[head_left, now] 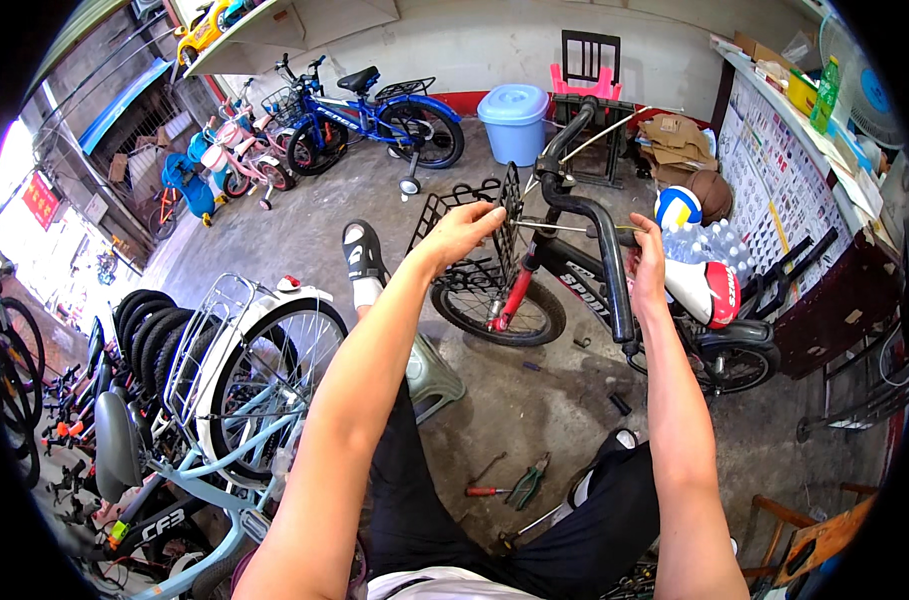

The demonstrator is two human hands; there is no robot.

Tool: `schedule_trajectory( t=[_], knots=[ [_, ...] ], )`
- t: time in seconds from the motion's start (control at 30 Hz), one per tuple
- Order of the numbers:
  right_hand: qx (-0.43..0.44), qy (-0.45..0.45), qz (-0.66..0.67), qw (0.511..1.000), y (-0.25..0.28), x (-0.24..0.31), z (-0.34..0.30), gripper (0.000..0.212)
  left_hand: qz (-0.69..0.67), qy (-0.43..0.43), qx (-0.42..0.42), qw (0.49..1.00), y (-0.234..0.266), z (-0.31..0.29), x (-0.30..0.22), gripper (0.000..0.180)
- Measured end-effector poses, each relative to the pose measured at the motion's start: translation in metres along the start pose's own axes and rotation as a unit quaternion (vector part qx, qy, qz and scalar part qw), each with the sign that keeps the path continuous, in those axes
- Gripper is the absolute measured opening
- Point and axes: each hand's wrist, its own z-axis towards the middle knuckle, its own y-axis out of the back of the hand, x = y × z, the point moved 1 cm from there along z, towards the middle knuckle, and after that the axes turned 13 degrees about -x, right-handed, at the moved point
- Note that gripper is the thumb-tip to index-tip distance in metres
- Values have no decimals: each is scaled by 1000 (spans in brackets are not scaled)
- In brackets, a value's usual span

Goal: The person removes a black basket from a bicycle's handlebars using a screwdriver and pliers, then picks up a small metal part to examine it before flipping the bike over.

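Steel screwdriver [571, 229] points crosswise leftward, right hand [651, 268] gripping it, left hand [461, 234] pinching basket [512, 200].

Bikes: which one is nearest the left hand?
The black bike with the red fork and white-and-red saddle; the left hand is at its front basket. The blue bike stands farther back, the pale-blue bike lower left.

You have two hands [462, 232], with one screwdriver [559, 228] in the right; around you are two balls [677, 207], one blue bucket [512, 128], one green bottle [824, 97].
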Motion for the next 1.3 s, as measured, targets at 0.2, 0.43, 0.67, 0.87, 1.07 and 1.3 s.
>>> schedule_trajectory(
  t=[0.2, 0.43, 0.67, 0.87, 1.07, 1.3],
  knots=[
    [-1, -61, -31, 998, 1, 1, 0, 37, -137, 71, -23, 988, -2, 14, 28, 45],
    [1, -59, -25, 998, -6, -7, 4, 37, -27, 176, 36, 983, -10, 49, 43, 23],
    [17, -56, -53, 997, 0, -16, 24, 47, 5, 150, 36, 988, -10, 55, 28, 18],
    [-3, -67, -20, 998, -5, -23, 24, 42, 1, 124, 43, 991, -11, 45, 20, 18],
    [-26, -22, 7, 999, -14, -19, 16, 42, 11, 158, 40, 987, -15, 45, 20, 17],
    [13, -10, -22, 1000, -9, -15, 17, 37, 15, 150, 47, 987, -16, 48, 24, 24]
  ],
)
